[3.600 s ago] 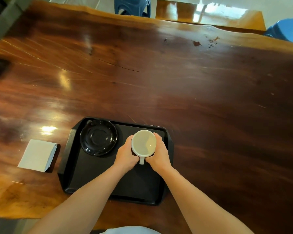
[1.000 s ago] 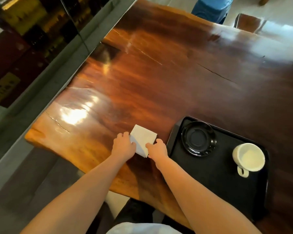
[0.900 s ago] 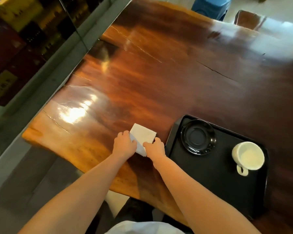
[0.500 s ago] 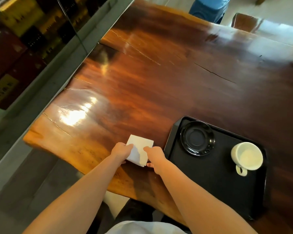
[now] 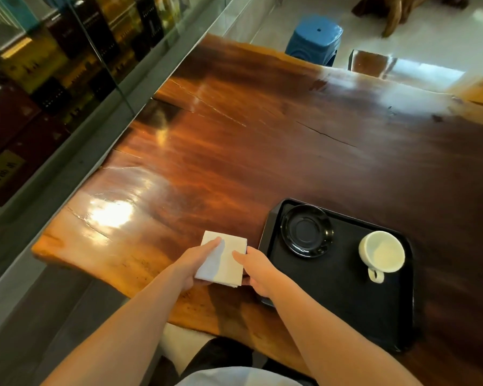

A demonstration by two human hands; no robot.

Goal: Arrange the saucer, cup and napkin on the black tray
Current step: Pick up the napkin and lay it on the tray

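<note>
Both hands grip a folded white napkin (image 5: 224, 259) from its sides — the left hand (image 5: 195, 263) with its thumb laid over the napkin's top face, the right hand (image 5: 255, 270) pinching the opposite edge. The napkin sits just above the near edge of the counter (image 5: 234, 151), right beside the left rim of the black tray (image 5: 346, 302). On the tray, a black saucer (image 5: 306, 231) lies in the far left corner and a white cup (image 5: 381, 253) stands apart from it toward the right, handle pointing to the near side. The counter is a thick slab of glossy red-brown wood with a long crack and bright glare patches. A glass partition (image 5: 101, 51) runs along its left side — beyond the far end stands a blue stool (image 5: 315, 37) on a pale tiled floor.
</note>
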